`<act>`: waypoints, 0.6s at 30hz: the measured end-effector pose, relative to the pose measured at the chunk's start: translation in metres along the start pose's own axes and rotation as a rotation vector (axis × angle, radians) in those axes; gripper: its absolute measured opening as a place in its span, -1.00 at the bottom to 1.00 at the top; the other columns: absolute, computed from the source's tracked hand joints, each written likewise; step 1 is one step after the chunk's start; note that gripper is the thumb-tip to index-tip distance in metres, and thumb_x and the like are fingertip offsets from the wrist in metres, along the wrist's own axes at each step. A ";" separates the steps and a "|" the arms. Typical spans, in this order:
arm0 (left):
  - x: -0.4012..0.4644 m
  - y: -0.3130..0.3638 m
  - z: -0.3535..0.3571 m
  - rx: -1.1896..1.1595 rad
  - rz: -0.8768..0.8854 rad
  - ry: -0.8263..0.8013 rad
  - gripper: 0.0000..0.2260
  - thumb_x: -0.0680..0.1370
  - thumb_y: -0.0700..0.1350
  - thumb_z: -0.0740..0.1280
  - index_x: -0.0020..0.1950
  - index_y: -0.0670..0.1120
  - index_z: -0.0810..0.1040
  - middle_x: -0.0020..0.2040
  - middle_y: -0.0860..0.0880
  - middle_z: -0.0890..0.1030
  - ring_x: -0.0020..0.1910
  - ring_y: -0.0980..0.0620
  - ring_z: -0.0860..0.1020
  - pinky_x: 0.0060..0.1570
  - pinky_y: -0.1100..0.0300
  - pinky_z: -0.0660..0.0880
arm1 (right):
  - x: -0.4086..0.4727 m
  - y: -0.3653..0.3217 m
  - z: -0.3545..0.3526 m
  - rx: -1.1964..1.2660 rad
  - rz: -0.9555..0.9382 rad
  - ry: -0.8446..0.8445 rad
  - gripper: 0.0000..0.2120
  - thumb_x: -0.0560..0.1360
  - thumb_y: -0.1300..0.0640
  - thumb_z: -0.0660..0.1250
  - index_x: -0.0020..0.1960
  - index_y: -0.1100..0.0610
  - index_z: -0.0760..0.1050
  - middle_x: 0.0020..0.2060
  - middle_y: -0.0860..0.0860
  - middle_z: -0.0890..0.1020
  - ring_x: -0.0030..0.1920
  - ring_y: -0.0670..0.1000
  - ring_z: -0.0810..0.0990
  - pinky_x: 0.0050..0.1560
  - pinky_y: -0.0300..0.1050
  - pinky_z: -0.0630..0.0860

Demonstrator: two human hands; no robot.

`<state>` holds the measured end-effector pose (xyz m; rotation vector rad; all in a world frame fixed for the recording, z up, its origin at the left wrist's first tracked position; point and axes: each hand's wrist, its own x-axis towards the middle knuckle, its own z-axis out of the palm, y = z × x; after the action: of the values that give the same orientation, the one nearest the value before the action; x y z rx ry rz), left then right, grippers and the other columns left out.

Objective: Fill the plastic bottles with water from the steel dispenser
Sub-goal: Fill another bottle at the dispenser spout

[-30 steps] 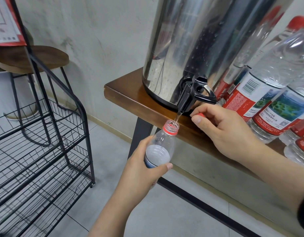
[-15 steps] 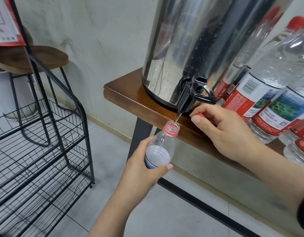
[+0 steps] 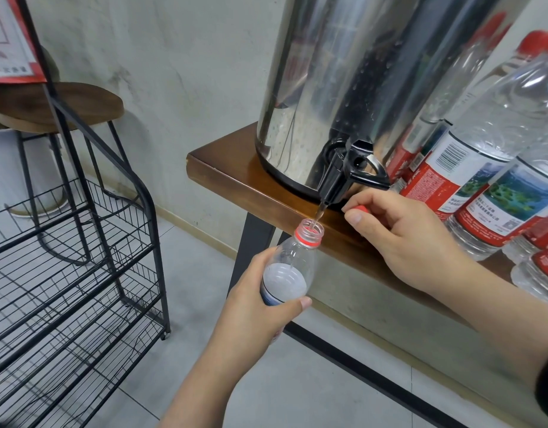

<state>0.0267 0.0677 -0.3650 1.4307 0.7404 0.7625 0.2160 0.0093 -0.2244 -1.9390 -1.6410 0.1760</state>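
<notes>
A tall steel dispenser (image 3: 353, 72) stands on a wooden table (image 3: 235, 177). Its black tap (image 3: 343, 174) lets a thin stream of water fall into a clear plastic bottle (image 3: 292, 264) with a red neck ring. My left hand (image 3: 254, 307) grips that bottle by its body and holds it upright under the spout, below the table edge. Water fills the bottle to about its shoulder. My right hand (image 3: 408, 239) rests beside the tap and pinches a red cap (image 3: 361, 208) between thumb and fingers.
Several clear bottles with red labels (image 3: 488, 168) crowd the table to the right of the dispenser. A black wire shelf rack (image 3: 81, 273) stands on the tiled floor at left, with a wooden stool (image 3: 50, 103) behind it.
Water keeps running into the bottle. Both hands and the bottle stay nearly where they were.
</notes>
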 end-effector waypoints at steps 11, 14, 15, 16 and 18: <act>0.001 -0.002 0.000 -0.010 0.001 -0.001 -0.38 0.43 -0.07 0.59 0.34 0.34 0.40 0.18 0.24 0.58 0.14 0.16 0.59 -0.18 0.47 0.52 | 0.000 0.002 0.002 0.019 -0.018 0.008 -0.65 0.42 -0.39 0.17 -0.04 -0.20 0.55 -0.21 -0.04 0.63 -0.21 0.00 0.56 -0.14 -0.11 0.46; 0.001 -0.002 0.000 -0.006 -0.001 -0.003 -0.36 0.43 -0.06 0.59 0.38 0.32 0.39 0.20 0.23 0.58 0.16 0.15 0.58 -0.17 0.47 0.52 | 0.001 0.002 0.002 0.023 -0.021 0.014 -0.66 0.41 -0.39 0.17 -0.03 -0.22 0.54 -0.21 -0.04 0.63 -0.22 0.01 0.56 -0.15 -0.12 0.46; 0.001 -0.002 0.000 -0.003 0.000 -0.004 -0.36 0.43 -0.05 0.59 0.38 0.32 0.39 0.20 0.23 0.57 0.16 0.15 0.58 -0.17 0.47 0.52 | 0.001 0.003 0.002 0.024 -0.020 0.015 -0.66 0.41 -0.39 0.17 -0.03 -0.22 0.54 -0.21 -0.04 0.63 -0.22 0.01 0.56 -0.15 -0.12 0.46; 0.001 -0.002 0.000 -0.001 -0.001 -0.006 -0.36 0.43 -0.05 0.59 0.38 0.33 0.38 0.20 0.24 0.57 0.16 0.17 0.58 -0.17 0.48 0.52 | 0.001 0.003 0.002 0.023 -0.020 0.015 -0.66 0.41 -0.40 0.17 -0.02 -0.22 0.54 -0.21 -0.04 0.63 -0.22 0.00 0.56 -0.15 -0.11 0.47; 0.001 -0.002 0.000 0.002 -0.003 -0.007 -0.36 0.43 -0.05 0.59 0.39 0.32 0.38 0.20 0.23 0.57 0.17 0.16 0.58 -0.17 0.48 0.51 | 0.001 0.003 0.002 0.022 -0.020 0.013 -0.66 0.42 -0.40 0.17 -0.02 -0.22 0.53 -0.21 -0.04 0.63 -0.21 0.01 0.57 -0.13 -0.10 0.47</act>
<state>0.0274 0.0686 -0.3671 1.4329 0.7381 0.7543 0.2177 0.0104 -0.2269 -1.9032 -1.6426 0.1729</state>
